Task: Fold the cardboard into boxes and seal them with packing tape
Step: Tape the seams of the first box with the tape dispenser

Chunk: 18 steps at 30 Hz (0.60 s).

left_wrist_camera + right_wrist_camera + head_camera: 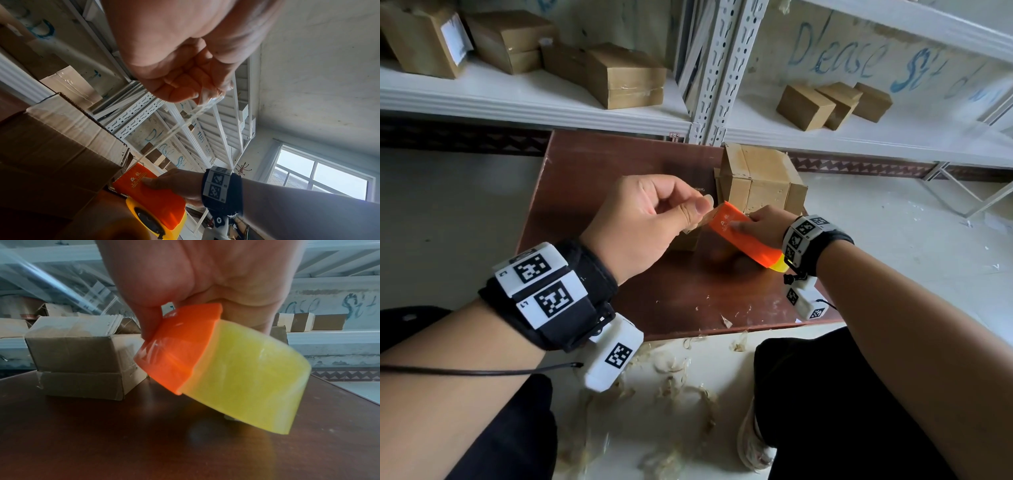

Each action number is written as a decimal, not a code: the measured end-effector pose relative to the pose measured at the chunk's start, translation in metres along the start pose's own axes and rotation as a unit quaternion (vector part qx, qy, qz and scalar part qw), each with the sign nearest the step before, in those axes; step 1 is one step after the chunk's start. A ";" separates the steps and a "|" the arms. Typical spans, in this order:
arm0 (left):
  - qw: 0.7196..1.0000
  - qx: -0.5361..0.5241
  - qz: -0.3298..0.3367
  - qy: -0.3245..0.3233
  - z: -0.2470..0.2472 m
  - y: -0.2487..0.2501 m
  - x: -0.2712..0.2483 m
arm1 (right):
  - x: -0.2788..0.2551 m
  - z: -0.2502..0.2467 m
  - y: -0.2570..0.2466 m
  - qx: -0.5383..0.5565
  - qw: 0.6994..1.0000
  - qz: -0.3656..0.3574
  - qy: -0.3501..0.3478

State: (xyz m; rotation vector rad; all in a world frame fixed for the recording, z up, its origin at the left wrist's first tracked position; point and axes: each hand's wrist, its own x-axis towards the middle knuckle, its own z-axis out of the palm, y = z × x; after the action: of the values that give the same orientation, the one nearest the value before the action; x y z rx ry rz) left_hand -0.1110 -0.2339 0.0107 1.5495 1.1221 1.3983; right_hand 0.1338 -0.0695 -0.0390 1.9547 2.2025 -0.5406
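While right hand [765, 224] grips dispenser [743, 238], left hand [643, 222] pinches tape [185, 123] — taut.

Blue handwriting [835, 54] on the pale board behind the white shelving reads "Please", followed by a word beginning "St" that runs on unreadably. The same lettering shows partly in the left wrist and right wrist views. The orange tape dispenser [739, 233] carries gold characters and a line of Latin letters starting "YA L", too small to read further. A small red-and-white tag [674, 136] on the shelf edge seems to read "2-3". The wrist bands carry black-and-white square code markers [532, 269], one with a small "L" beside it.
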 end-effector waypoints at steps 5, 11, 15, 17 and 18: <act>1.000 0.010 0.005 -0.015 0.002 0.000 -0.001 | 0.000 0.000 0.000 -0.011 1.000 -0.001 0.004; 0.999 0.019 0.013 -0.026 0.001 -0.002 -0.001 | 0.001 0.001 -0.003 -0.017 1.000 0.013 0.004; 0.999 0.025 0.019 -0.031 0.003 -0.003 -0.002 | 0.003 0.002 -0.005 -0.016 1.000 0.019 0.001; 0.999 0.028 0.022 -0.030 0.004 -0.002 -0.003 | 0.004 0.001 -0.005 -0.018 1.000 0.021 0.004; 0.999 0.030 0.024 -0.029 0.004 -0.002 -0.003 | 0.004 0.001 -0.005 -0.019 1.000 0.023 0.006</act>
State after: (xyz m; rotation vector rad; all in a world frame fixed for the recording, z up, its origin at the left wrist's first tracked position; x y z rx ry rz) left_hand -0.1076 -0.2357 0.0074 1.6592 1.1079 1.3545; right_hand 0.1281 -0.0667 -0.0406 1.9899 2.1533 -0.4781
